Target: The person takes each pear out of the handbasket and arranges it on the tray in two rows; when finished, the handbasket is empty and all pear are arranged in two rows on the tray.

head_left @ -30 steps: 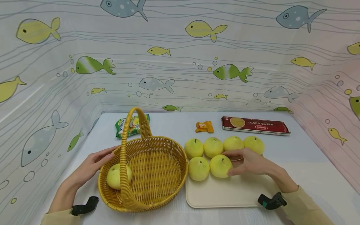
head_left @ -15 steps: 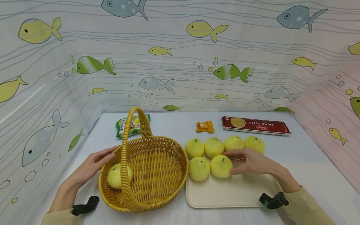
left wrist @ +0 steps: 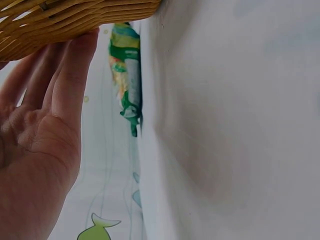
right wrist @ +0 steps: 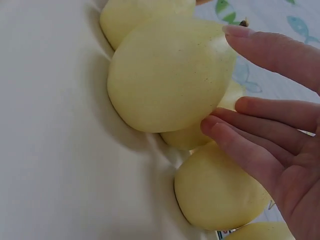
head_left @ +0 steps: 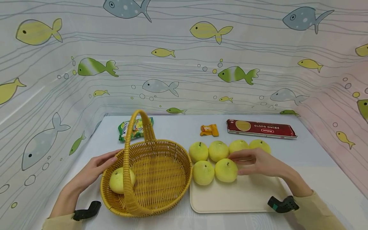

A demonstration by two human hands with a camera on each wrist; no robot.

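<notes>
My left hand point(head_left: 99, 164) rests at the left rim of a yellow wicker basket point(head_left: 161, 179) with a tall handle. In the left wrist view, its straight fingers point(left wrist: 72, 75) touch the basket's outer side point(left wrist: 95, 15). One round yellow pear point(head_left: 117, 181) lies inside the basket, partly behind the handle. My right hand point(head_left: 258, 162) is at the right side of a pear point(head_left: 226, 170) in the front row on a cream tray point(head_left: 230, 199). In the right wrist view, the fingers are extended and spread, the thumb point(right wrist: 270, 52) right at that pear's point(right wrist: 170, 75) stem end.
Another front-row pear point(head_left: 203, 172) and several behind it point(head_left: 218, 150) sit on the tray beside the basket. Farther back lie a green snack bag point(head_left: 138, 128), an orange-wrapped sweet point(head_left: 209, 130) and a long red packet point(head_left: 261, 128). A fish-printed cloth point(head_left: 184, 57) encloses the table.
My right hand has shifted slightly right, its thumb drawing back from the front pear, which stays put. The left hand and basket have not moved.
</notes>
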